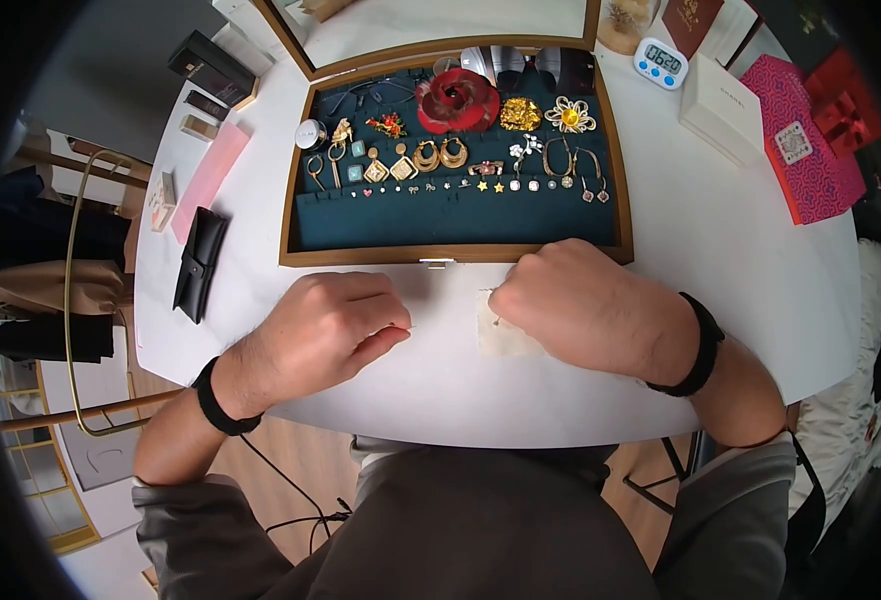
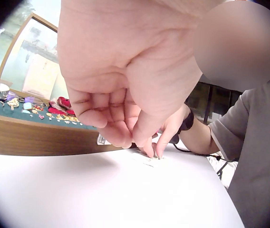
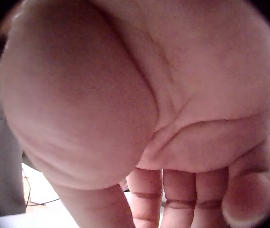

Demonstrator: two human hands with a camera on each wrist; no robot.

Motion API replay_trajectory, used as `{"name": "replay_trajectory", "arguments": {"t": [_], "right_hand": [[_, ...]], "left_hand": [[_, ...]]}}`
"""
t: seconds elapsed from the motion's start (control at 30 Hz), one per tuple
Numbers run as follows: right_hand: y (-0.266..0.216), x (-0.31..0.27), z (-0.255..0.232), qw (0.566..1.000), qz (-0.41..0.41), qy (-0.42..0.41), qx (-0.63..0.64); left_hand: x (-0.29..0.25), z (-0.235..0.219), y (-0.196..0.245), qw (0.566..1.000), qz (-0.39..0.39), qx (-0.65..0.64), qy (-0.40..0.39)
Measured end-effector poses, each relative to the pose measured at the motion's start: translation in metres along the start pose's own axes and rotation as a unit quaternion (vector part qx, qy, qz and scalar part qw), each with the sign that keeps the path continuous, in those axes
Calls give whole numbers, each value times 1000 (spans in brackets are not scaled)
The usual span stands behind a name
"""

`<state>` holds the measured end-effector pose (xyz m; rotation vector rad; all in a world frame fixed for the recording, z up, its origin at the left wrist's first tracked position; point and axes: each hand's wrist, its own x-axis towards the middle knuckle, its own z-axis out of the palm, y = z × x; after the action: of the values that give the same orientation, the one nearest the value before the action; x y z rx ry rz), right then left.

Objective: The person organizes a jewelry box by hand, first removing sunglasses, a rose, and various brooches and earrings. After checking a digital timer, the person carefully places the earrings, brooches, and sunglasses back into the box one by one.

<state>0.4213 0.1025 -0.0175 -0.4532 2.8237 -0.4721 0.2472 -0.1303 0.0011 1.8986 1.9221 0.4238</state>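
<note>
My left hand [image 1: 330, 325] is over the white table, thumb and forefinger pinched together, a tiny pale piece just showing at their tips. My right hand [image 1: 585, 305] is at a small cream cloth [image 1: 510, 340] in front of the jewellery box [image 1: 360, 258]. Its thumb and forefinger pinch down on the cloth at a small piece of jewellery [image 1: 497, 322], mostly hidden by the fingers; I cannot tell its kind. In the left wrist view, the right fingertips [image 2: 159, 154] come down close together onto the cloth. The right wrist view shows mainly the palm [image 3: 197, 133].
The open wooden box holds several earrings [image 1: 425, 155], a red flower [image 1: 457, 100], brooches [image 1: 570, 115] and sunglasses [image 1: 545, 70] on green lining. A black case [image 1: 200, 265] lies left. A timer [image 1: 660, 63], a white box [image 1: 720, 108] and a pink box [image 1: 795, 145] stand right.
</note>
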Motion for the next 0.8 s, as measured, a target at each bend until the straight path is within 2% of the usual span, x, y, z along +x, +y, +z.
{"name": "replay_trajectory", "arguments": {"t": [0.53, 0.8], "right_hand": [[-3, -2, -1, 999, 7, 28, -37], [-1, -1, -1, 1000, 3, 0, -29]], "left_hand": [[4, -3, 3, 1000, 5, 16, -2], [4, -5, 4, 1000, 4, 25, 6]]}}
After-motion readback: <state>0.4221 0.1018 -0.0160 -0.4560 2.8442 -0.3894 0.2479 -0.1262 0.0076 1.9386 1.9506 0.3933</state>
